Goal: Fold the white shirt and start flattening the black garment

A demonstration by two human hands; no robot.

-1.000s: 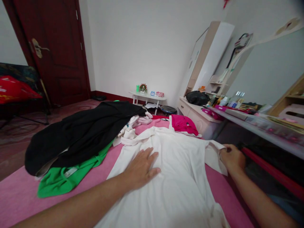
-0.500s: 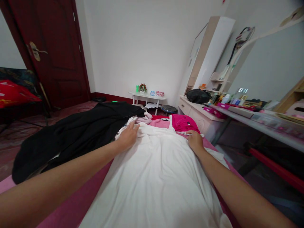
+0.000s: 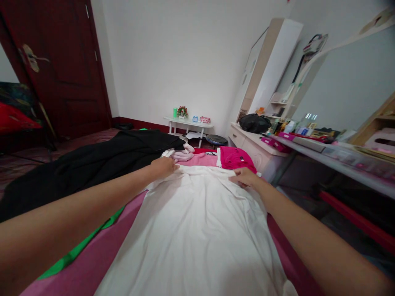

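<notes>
Pressing on the far edge of the white garment (image 3: pixel 197 230), a thin, soft cloth spread long and smooth over the pink bed cover (image 3: pixel 101 263). Curling the left hand (image 3: pixel 163 167) loosely on the far left corner, with the grip impossible to tell. Laying the right hand (image 3: pixel 243 177) almost flat on the far right corner, fingers nearly straight. Stopping just short of the folded magenta top (image 3: pixel 235 158), beside a rumpled black garment (image 3: pixel 92 160). Bunching that edge more than half a second ago, with the hands slightly nearer.
</notes>
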